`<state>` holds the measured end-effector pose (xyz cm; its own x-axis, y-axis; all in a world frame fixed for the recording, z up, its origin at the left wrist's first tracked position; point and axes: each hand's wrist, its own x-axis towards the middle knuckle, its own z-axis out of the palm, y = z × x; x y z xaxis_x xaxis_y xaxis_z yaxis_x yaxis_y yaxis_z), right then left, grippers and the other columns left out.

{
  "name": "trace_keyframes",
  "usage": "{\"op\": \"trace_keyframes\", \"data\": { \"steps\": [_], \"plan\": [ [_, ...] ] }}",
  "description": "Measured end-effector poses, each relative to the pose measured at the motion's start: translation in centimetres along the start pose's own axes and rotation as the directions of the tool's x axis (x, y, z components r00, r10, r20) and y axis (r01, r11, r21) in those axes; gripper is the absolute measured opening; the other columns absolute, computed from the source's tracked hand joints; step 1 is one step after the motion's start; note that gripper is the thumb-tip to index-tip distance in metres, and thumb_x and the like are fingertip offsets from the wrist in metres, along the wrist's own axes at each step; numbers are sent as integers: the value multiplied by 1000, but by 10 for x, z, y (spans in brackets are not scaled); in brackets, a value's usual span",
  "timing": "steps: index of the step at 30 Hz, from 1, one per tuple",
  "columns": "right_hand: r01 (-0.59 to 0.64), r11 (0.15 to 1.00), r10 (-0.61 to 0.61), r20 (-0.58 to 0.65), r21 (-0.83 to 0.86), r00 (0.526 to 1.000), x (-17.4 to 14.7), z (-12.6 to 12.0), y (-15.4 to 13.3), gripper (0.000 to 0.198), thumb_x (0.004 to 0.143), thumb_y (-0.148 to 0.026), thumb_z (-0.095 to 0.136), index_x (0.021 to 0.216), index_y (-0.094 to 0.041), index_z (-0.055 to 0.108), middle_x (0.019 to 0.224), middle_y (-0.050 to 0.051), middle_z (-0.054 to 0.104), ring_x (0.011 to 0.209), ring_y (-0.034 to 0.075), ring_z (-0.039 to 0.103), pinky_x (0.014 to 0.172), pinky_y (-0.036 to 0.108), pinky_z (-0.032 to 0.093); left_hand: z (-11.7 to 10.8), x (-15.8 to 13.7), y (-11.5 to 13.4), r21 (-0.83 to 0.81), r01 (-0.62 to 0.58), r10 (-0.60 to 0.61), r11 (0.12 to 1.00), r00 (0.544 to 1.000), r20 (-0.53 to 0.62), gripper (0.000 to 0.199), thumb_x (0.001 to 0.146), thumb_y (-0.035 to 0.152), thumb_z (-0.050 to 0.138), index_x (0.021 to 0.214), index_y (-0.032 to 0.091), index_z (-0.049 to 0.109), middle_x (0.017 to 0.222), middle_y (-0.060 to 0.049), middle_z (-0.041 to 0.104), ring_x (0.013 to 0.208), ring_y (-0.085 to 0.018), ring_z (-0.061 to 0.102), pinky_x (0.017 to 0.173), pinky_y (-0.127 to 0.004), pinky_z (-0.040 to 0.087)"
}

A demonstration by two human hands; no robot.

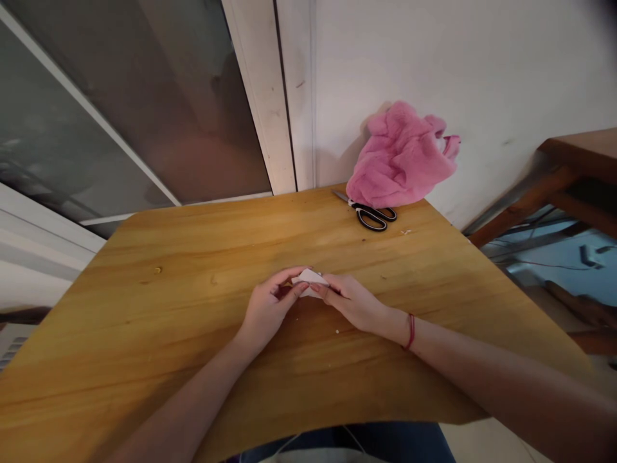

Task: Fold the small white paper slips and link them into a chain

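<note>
Forearms (482,366) foremost; hands (264,308) (357,304) pinching small white paper (311,276), angular, peaked top.

I'm watching through a single camera that the person is wearing on the head. It is looking forward and steeply down from above the near side of the wooden desk (231,241), and it is taking in a wide field. The lap (405,444) is showing at the bottom border, so I'm seeing from the person's own side. The left forearm (207,386) and right forearm (482,366) are running inward and up from the lower borders, bringing the left grip (265,312) and right grip (357,302) close to the centre. Farther off, I'm catching glass panels (207,116) leftward and a white wall (482,58) rightward.
</note>
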<state>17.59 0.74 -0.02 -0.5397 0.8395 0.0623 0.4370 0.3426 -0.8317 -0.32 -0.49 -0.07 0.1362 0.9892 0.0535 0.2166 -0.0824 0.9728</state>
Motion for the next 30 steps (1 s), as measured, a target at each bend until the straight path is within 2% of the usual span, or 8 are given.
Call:
{"op": "trace_keyframes", "data": {
  "steps": [4, 8, 13, 16, 21, 30],
  "plan": [
    [-31, 999, 31, -3, 12, 1000, 0, 0, -1, 35, 93, -40, 34, 67, -17, 43, 58, -3, 41, 52, 8, 37, 48, 22, 24, 3, 0, 1, -31, 60, -61, 998, 997, -44, 24, 74, 31, 63, 96, 20, 64, 74, 1, 66, 52, -8, 55, 52, -21, 47],
    [-59, 998, 58, -58, -19, 997, 1, 1, -3, 35, 91, -43, 38, 66, -17, 42, 58, -4, 42, 53, 8, 37, 48, 22, 25, 4, 1, 3, -109, 100, -102, 989, 995, -5, 17, 75, 32, 62, 86, 18, 64, 68, 3, 63, 47, -7, 55, 49, -20, 46],
    [-27, 999, 22, -137, -33, 990, 2, 2, -2, 31, 88, -43, 44, 69, -19, 40, 59, -4, 44, 54, 8, 40, 48, 20, 27, 4, 1, 5, -96, 141, -139, 985, 990, 26, 17, 77, 34, 60, 79, 17, 62, 58, 4, 58, 39, -6, 50, 40, -18, 42],
    [-24, 998, 15, -147, -58, 989, 2, 3, 0, 31, 89, -40, 43, 67, -18, 40, 57, -4, 45, 51, 8, 39, 47, 20, 26, 5, 2, 4, -161, 184, -174, 970, 982, 79, 18, 77, 35, 60, 78, 17, 60, 59, 4, 58, 42, -7, 52, 41, -19, 44],
    [-75, 997, 67, -173, -37, 983, 4, 0, 2, 31, 89, -40, 43, 68, -17, 47, 57, -3, 47, 52, 8, 41, 47, 21, 27, 6, 2, 3, -253, 224, -191, 941, 970, 149, 25, 70, 30, 68, 90, 18, 59, 78, 1, 63, 61, -10, 59, 58, -24, 52],
    [-114, 993, 118, -182, 30, 976, 3, -2, -2, 38, 90, -44, 39, 63, -18, 45, 47, -4, 45, 45, 9, 43, 47, 22, 30, 4, 3, 1, -247, 243, -232, 938, 970, 74, 20, 68, 30, 69, 80, 17, 59, 73, 1, 66, 57, -10, 59, 58, -24, 51]
  ]
}}
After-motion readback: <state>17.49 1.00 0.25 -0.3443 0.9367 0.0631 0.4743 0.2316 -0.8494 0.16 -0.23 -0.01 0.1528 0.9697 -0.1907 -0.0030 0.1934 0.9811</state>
